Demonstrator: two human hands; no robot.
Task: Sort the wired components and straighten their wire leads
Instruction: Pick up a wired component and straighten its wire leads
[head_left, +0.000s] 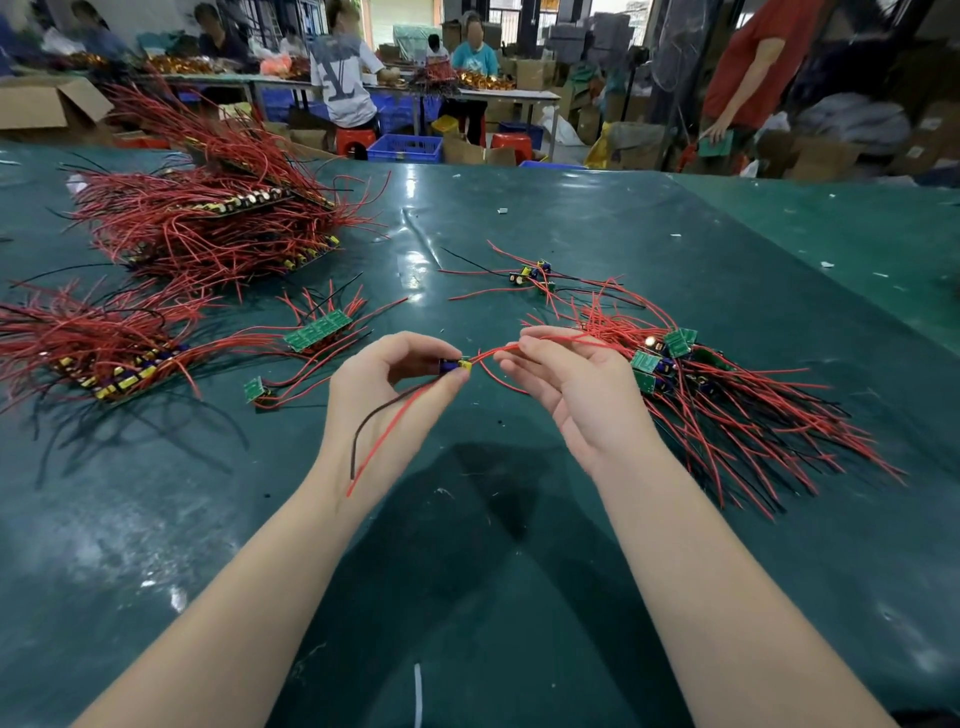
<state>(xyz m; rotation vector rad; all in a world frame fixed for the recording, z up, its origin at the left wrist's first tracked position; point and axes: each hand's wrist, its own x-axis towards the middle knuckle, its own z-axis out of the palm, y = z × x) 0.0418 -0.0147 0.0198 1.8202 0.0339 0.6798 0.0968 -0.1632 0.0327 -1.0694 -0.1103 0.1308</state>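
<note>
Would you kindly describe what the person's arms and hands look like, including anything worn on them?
Both forearms are bare up to the bottom edge of the picture, with no sleeves showing. The left hand and right hand wear no gloves, and no rings, watch or wristband can be seen.

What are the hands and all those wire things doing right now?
Left hand: pinching the small component.
Small component: held above the table, leads hanging.
Right hand: fingers curled round its red lead.
Right pile: loose, tangled.
Left stack: lined up.
Far heap: piled.
</note>
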